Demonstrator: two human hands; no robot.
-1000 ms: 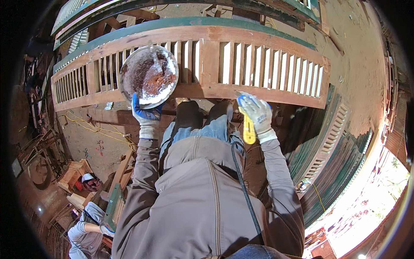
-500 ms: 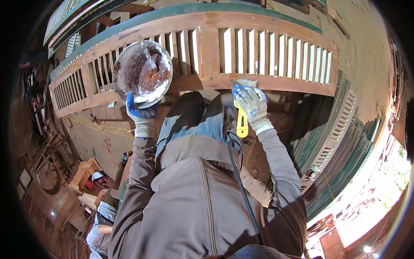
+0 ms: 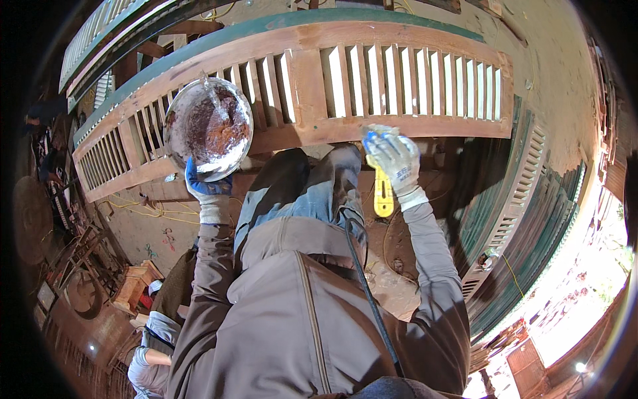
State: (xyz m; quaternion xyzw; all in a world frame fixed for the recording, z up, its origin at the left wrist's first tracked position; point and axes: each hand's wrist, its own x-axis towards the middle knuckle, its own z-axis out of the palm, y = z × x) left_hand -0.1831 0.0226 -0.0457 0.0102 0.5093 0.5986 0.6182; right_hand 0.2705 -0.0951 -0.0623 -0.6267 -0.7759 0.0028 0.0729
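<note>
- Just past the knees stretches a long wooden shutter (image 3: 309, 93), brown and bare, with flat rails and a row of thin slats. Bright light shows through many of its gaps.
- Along the far side of the shutter runs a green painted board (image 3: 286, 20), long and smooth.
- In front of the shutter's left half, hiding some slats, is a round bowl (image 3: 216, 175). It looks smeared with white and grey.
- Inside the bowl sits lumpy paste (image 3: 222, 137), reddish brown, with pale streaks.
- Under the bowl's near edge is the left hand (image 3: 209, 189), in a white and blue glove. It holds the bowl, with the thumb up at the rim; the other fingers are hidden.
- By the shutter's near edge, right of its middle, is the right hand (image 3: 399, 159), in the same kind of glove. Its fingers are curled round a flat scraper (image 3: 383, 193).
- Toward the person, away from the shutter, points the scraper's yellow handle, which has holes in it. Its grey blade is at the shutter's near edge; I cannot tell if they touch.
- Right of the shutter, more slatted panels (image 3: 531, 219) lean close together, mostly green.
- Nearer than the shutter are blue jeans (image 3: 286, 193) and a soft brown jacket (image 3: 292, 292) with a zip.
</note>
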